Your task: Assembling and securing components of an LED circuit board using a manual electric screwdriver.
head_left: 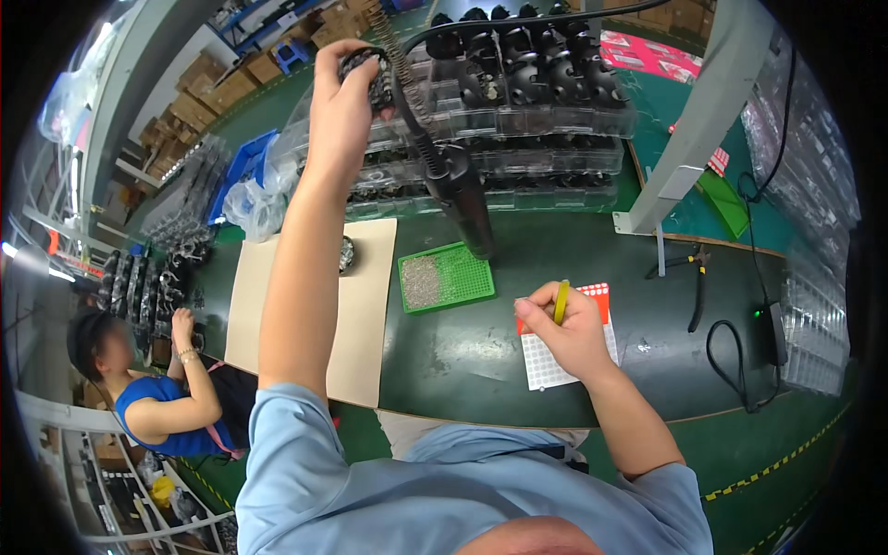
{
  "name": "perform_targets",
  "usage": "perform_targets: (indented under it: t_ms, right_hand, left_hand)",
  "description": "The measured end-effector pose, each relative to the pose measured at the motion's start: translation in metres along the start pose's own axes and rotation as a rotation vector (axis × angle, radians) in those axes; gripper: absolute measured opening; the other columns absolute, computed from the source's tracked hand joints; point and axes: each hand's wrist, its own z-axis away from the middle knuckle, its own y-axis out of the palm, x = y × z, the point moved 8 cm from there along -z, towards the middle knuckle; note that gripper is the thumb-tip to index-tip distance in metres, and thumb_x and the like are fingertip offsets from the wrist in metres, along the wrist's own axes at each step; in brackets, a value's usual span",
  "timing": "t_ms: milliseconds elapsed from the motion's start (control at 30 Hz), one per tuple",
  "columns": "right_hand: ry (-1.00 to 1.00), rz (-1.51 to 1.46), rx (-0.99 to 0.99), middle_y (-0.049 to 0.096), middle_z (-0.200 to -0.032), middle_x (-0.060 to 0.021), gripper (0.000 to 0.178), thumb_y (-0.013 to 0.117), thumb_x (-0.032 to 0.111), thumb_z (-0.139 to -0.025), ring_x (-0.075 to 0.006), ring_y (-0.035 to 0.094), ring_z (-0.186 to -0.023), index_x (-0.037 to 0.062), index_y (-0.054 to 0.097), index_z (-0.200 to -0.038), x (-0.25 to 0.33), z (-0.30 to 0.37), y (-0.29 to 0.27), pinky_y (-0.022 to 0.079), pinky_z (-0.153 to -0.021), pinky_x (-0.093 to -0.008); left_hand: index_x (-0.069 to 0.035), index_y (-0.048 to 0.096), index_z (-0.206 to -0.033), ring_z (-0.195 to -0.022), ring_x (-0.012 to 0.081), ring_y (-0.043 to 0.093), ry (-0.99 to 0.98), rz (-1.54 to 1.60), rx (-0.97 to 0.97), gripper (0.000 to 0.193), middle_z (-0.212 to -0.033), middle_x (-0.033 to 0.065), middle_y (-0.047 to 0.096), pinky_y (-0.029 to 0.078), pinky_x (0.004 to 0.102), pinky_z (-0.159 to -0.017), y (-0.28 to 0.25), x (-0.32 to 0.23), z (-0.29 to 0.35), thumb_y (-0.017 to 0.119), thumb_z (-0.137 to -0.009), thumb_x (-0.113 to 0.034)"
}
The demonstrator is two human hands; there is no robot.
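Observation:
My left hand (344,102) is raised at the far side of the bench, closed around a dark round part (381,85) beside a hanging coil spring (407,83). From that spring hangs a black electric screwdriver (464,205), its lower end at the rim of a green tray (467,294) of small metal pieces. Over a sheet of round white stickers (550,370) with a red band, my right hand (581,340) is closed on a slim yellow tool (561,302); its exact kind is unclear. Another round part (346,254) sits on the cardboard, partly behind my left forearm.
Stacked clear trays (555,120) of black rounded parts stand at the back. Cutting pliers (698,277) and a power adapter (775,333) with looping cable lie right, past a grey post (689,139). Cardboard (370,324) covers the left bench. A person (157,398) sits at left.

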Motion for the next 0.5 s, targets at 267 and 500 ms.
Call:
perform_targets:
  t_ms: [267,500]
  right_hand:
    - [-0.036,-0.025,-0.025,0.061,-0.072,0.0027,0.022,0.074,0.02,-0.096,-0.0015,0.049,-0.063,0.0024,0.066,-0.087,-0.001,-0.001,-0.005,0.04,-0.057,-0.021]
    - [-0.004,-0.059,-0.013,0.062,-0.074,0.0022,0.021,0.074,0.02,-0.096,-0.0023,0.051,-0.065,0.0025,0.067,-0.087,-0.003,0.003,-0.006,0.041,-0.059,-0.0211]
  left_hand:
    - [0.005,0.064,-0.108,-0.073,0.0169,0.068,-0.164,-0.379,0.145,0.047,-0.104,0.0126,0.069,0.058,0.0294,-0.075,0.053,0.032,-0.065,0.056,-0.102,-0.041]
    - [0.009,0.055,-0.126,-0.071,0.028,0.076,-0.225,-0.774,0.299,0.053,-0.109,0.0201,0.071,0.061,0.0369,-0.066,0.071,0.015,-0.064,0.055,-0.103,-0.039]
